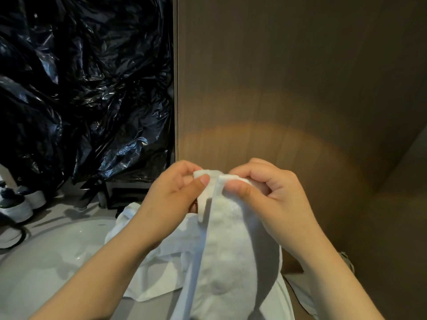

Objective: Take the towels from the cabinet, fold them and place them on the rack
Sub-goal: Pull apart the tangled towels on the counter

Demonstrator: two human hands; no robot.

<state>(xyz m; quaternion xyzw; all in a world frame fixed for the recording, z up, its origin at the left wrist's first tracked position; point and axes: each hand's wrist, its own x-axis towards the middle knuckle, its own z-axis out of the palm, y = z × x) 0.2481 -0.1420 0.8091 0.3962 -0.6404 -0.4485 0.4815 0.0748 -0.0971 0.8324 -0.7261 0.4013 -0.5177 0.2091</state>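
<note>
A white towel [228, 255] hangs down in front of me, held up by its top edge. My left hand [172, 197] pinches one top corner between thumb and fingers. My right hand [265, 192] pinches the other corner right beside it, so the two corners nearly meet. Below my left forearm, another part of white towel [161, 257] drapes over the edge of a basin. The towel's lower end runs out of view at the bottom.
A brown wooden cabinet panel [300, 88] fills the right side, close behind my hands. Crumpled black plastic sheeting [80, 88] covers the left background. A white basin [50, 257] lies at lower left. White shoes [20, 204] stand on the floor at far left.
</note>
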